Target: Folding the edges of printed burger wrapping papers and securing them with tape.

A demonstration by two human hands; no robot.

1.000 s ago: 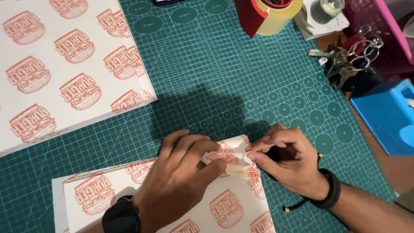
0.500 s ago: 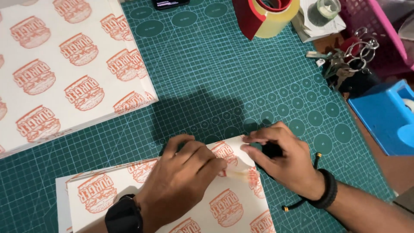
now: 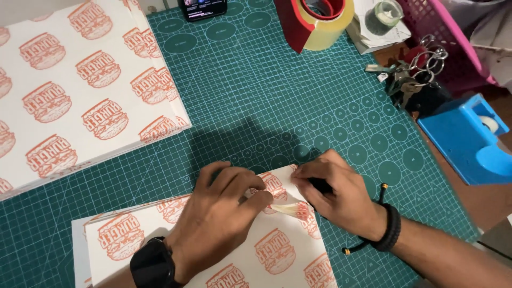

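L hand [image 3: 221, 210] slid right along paper fold [image 3: 290, 209]; R hand [image 3: 336, 197] shifted slightly down.
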